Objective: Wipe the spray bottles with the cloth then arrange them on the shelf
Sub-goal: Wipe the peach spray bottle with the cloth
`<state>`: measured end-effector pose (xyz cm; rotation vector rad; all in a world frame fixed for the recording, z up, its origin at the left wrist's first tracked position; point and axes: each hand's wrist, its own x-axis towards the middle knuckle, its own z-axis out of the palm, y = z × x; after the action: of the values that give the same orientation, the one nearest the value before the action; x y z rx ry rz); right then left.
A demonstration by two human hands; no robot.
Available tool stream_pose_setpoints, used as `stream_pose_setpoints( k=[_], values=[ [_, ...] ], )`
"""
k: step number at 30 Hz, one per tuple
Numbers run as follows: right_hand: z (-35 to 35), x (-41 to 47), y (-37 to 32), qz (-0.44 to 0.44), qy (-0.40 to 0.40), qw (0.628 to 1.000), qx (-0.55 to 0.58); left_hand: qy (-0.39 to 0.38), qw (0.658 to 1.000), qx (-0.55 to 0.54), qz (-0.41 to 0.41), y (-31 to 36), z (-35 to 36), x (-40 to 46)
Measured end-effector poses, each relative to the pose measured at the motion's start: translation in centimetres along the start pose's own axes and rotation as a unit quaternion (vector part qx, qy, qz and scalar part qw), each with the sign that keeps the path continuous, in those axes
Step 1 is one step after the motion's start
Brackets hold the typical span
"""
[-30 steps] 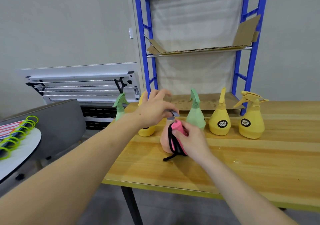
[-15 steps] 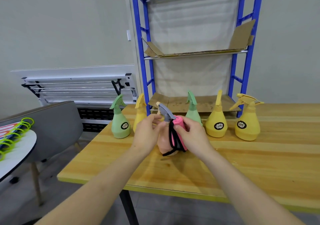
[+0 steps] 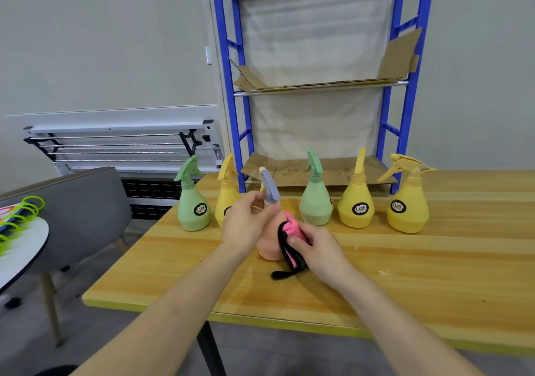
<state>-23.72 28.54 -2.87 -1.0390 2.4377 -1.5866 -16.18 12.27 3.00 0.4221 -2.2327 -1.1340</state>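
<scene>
An orange spray bottle (image 3: 268, 242) with a grey trigger head stands on the wooden table (image 3: 405, 274). My left hand (image 3: 246, 222) grips its neck. My right hand (image 3: 317, 248) presses a pink cloth with black edging (image 3: 291, 229) against the bottle's right side. Behind stand a green bottle (image 3: 192, 202), a yellow bottle (image 3: 227, 193) partly hidden by my left hand, another green bottle (image 3: 315, 199), and two yellow bottles (image 3: 356, 199) (image 3: 408, 202). The blue shelf rack (image 3: 318, 86) rises behind the table.
Cardboard sheets line the rack's shelves (image 3: 324, 170). A grey chair (image 3: 66, 216) stands left of the table, beside a white round table (image 3: 20, 248) with neon green rings. A folded white table (image 3: 115, 144) leans on the wall.
My left hand dropped from the trigger head to the bottle's neck. My right hand slid the cloth down the bottle's side. The view pulled back slightly.
</scene>
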Motion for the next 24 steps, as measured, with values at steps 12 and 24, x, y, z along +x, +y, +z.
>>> stream_pose_setpoints(
  k=[12,24],
  values=[
    [0.0,2.1,-2.5,-0.040,-0.022,0.999,0.027,-0.020,0.999,-0.041,-0.008,-0.1,-0.1,0.0],
    [-0.1,0.7,-1.9,-0.013,-0.018,1.000,0.009,-0.033,0.994,0.049,0.087,-1.3,-0.8,0.0]
  ],
)
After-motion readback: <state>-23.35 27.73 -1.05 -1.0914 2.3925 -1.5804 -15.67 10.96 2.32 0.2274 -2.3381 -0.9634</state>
